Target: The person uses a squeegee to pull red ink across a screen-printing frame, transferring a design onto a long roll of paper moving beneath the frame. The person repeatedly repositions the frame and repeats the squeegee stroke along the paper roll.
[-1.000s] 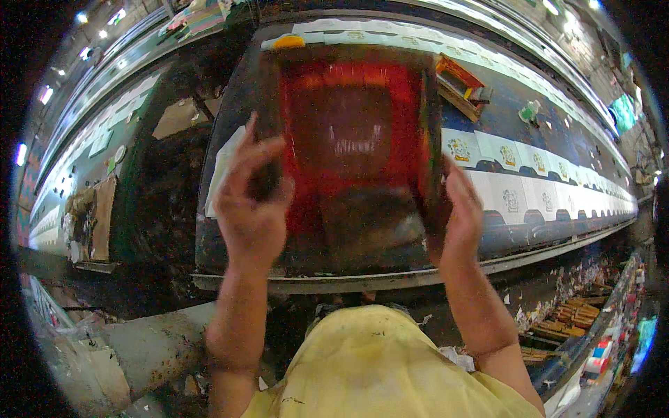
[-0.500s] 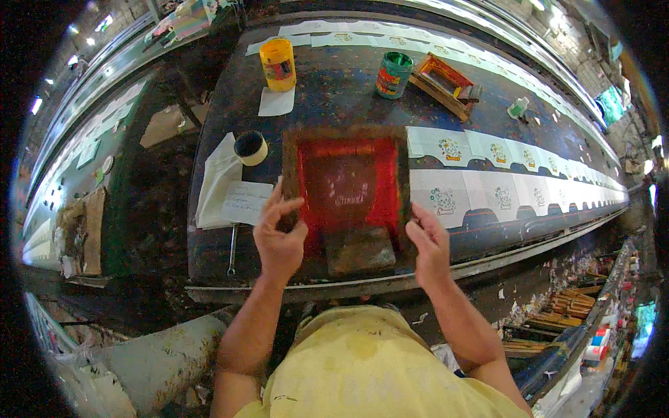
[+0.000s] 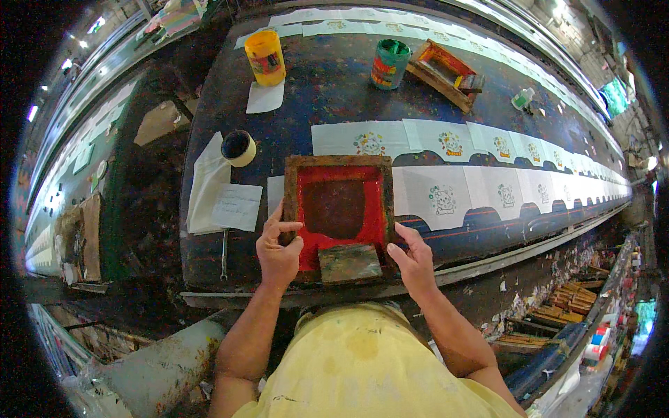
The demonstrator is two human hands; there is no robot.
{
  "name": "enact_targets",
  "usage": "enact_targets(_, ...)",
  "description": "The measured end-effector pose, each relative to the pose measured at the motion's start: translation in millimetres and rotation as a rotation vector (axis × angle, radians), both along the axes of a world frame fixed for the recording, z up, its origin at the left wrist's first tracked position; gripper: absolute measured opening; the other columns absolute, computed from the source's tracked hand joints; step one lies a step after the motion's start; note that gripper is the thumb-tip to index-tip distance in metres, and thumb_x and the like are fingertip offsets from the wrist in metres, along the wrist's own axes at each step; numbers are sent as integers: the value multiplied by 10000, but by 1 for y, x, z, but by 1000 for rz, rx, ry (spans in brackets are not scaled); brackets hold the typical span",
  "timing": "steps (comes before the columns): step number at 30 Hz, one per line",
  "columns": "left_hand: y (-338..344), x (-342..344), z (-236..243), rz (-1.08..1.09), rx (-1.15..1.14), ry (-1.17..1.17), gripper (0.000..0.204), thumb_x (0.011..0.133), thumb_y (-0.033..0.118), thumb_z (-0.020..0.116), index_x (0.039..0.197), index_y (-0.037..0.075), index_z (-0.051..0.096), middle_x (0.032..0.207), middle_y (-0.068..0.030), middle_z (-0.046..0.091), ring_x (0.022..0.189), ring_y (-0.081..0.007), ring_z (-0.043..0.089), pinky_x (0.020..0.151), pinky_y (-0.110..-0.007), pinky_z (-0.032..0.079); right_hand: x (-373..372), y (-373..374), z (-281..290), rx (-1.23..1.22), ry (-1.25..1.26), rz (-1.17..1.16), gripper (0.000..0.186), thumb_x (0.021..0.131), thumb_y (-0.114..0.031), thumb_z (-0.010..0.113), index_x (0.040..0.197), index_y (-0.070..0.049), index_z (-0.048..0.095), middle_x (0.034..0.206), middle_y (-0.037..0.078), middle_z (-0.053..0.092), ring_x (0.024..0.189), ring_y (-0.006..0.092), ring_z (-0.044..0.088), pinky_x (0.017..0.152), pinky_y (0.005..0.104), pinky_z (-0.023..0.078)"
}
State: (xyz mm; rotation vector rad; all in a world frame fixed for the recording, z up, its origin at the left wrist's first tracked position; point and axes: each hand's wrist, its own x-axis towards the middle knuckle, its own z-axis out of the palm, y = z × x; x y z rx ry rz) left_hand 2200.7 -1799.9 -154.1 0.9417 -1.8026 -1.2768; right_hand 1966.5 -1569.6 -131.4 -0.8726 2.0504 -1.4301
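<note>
Presently, both bare hands are engaged on one item, a square dark-wood frame with a red mesh panel [image 3: 339, 161], located directly in front of the person at the near edge of a long, paint-spattered dark table [image 3: 327, 97]. The left hand [image 3: 277, 261] is clamped on the frame's left rail, thumb and fingers closed about the wood. The right hand [image 3: 416, 265] is clamped on the right rail, thumb against the wood, fingers along the outer side. Whether the frame touches the table cannot be told from this view. A flat, stained rectangular block [image 3: 350, 263] lies inside the frame at its near end.

To the right, a near row of white fabric pieces with dark outline prints [image 3: 440, 198] runs along the table; behind it lies a row of white pieces with coloured prints [image 3: 449, 139]. Left of the frame are a cream cup with a dark interior [image 3: 247, 152], folded white sheets [image 3: 203, 198], a handwritten paper slip [image 3: 237, 207] and a slim metal wrench [image 3: 224, 256]. Farther back stand a yellow tub [image 3: 265, 59] and a green-rimmed jar [image 3: 390, 66], the latter just beside a tilted wooden box with an orange interior [image 3: 435, 83].
</note>
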Motion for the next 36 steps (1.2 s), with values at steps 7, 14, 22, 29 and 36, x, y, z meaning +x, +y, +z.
enact_targets(7,-7,-3,-9,-47,91,110,309,886,-151,728,1117,39,805,1810,-277,531,1606,-314,603,1265,-407,506,2,3,3,39,39,64,603,1042,-37,775,1609,105,625,1609,199,668,1502,280,623,1299,386,446)
enact_targets(14,-8,-2,-7,-44,173,123,286,893,-141,723,1104,32,810,1812,-301,516,1618,-319,589,1286,-417,489,5,2,1,16,43,20,609,1019,-124,812,1575,74,663,1564,244,706,1478,379,667,1296,457,476)
enact_targets(22,-7,-3,-9,-34,252,99,216,894,-117,734,1043,24,802,1821,-274,520,1584,-275,614,1238,-380,511,7,-1,7,-43,-23,-29,546,1026,-78,789,1550,41,695,1554,235,707,1448,396,672,1271,487,493)
enact_targets(29,-8,0,-7,-46,137,73,197,877,-124,740,999,21,794,1820,-256,530,1603,-281,600,1289,-399,473,26,-6,53,-53,635,605,497,942,-115,897,1423,-95,774,1491,148,716,1385,392,678,1184,518,568)
enact_targets(36,-12,3,-12,-54,206,86,205,817,-98,791,956,52,782,1811,-302,518,1667,-339,531,1374,-478,369,25,-26,62,-30,828,655,445,909,-110,757,1350,-67,787,1349,104,740,1284,351,709,1130,512,599)
